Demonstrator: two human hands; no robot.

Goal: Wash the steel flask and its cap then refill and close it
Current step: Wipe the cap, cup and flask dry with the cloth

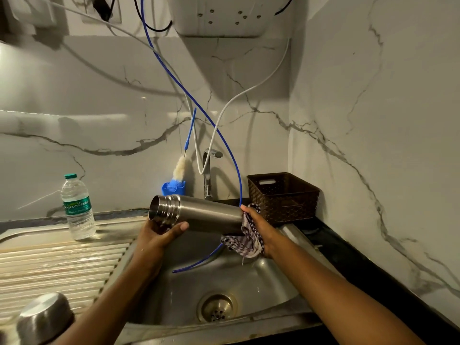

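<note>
Rounded steel cap [43,319] sits at the near left corner of the drainboard [62,265], apart from both hands. Over the sink [261,282] basin, steel flask [204,214] is held level, open mouth to the left: left hand [154,235] curls round the threaded neck, while right hand [258,230] grips a checked cloth [245,242] wrapped on the flask's base, a blue tube [199,260] trailing into the basin beneath. Farther back, water bottle [77,207] stands upright at the drainboard's far edge; bottle brush [179,168], tap [207,175] and brown basket [283,195] line the far edge toward the right corner.

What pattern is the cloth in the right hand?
The cloth is white with dark purple checks; head view.
</note>
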